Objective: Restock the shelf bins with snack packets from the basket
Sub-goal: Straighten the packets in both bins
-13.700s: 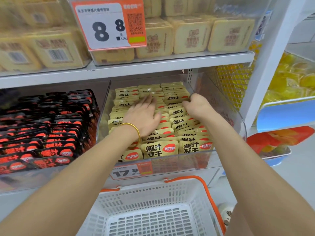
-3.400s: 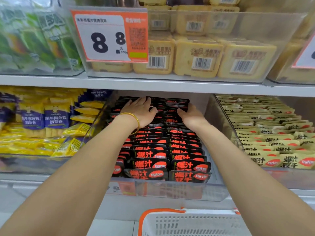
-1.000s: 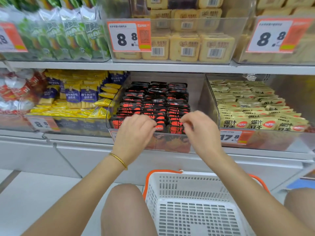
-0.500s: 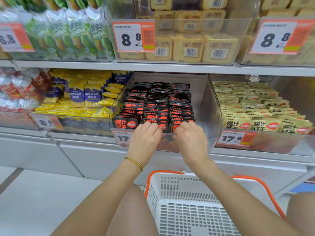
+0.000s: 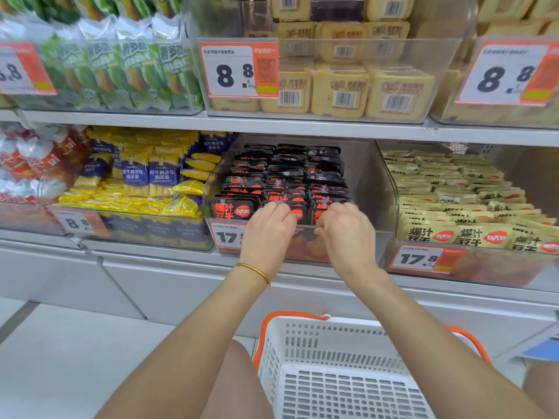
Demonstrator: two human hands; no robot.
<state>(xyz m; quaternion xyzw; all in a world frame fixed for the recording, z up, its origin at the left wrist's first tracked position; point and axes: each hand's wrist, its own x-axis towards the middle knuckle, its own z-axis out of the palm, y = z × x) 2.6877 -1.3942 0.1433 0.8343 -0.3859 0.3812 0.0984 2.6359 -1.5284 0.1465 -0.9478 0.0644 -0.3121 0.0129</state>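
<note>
Fingers of the left hand (image 5: 269,229) and right hand (image 5: 346,235) are curling over the front rim of the clear bin (image 5: 375,189), pinching the front-row black packets (image 5: 284,176). Bare room is showing along the bin's right wall. Below the shelf (image 5: 181,258), the white basket (image 5: 332,323) is sitting on the pale floor (image 5: 75,343).

Shop: price tags (image 5: 238,71) on stocked shelves (image 5: 302,127)
</note>
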